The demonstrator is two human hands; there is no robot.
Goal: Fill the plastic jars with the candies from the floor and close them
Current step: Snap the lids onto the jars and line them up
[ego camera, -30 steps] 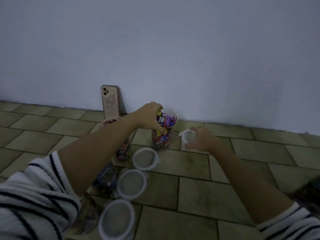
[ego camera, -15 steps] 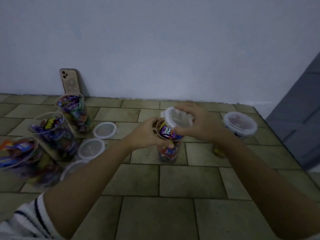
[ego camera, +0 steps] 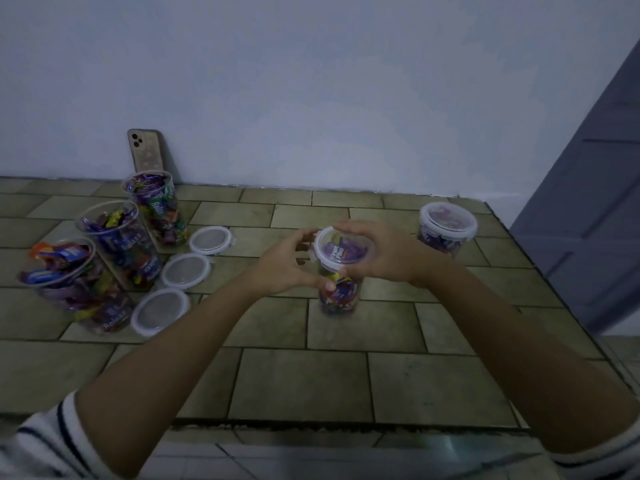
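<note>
My right hand (ego camera: 388, 258) curls round the lid (ego camera: 343, 249), which sits on the mouth of the jar (ego camera: 348, 289). My left hand (ego camera: 284, 268) grips that jar just under its rim. It stands upright, long axis vertical, packed with wrapped candies (ego camera: 332, 303), mid-way across the tiled floor (ego camera: 301, 382). A lidded jar (ego camera: 446, 226) stands near the right edge. Three filled open jars (ego camera: 121, 244) and three loose lids (ego camera: 186, 270) sit towards the left edge. A phone (ego camera: 145, 150) leans on the wall (ego camera: 311, 98).

1 smartphone (ego camera: 146, 150) in a pale case leans upright against the white wall (ego camera: 311, 81), well beyond the left hand (ego camera: 284, 268) and to its left, camera side out. Olive rectangular floor tiles (ego camera: 301, 382) lie under both hands. 1 grey panelled door (ego camera: 595, 188) stands well right of the right hand (ego camera: 391, 258).
</note>
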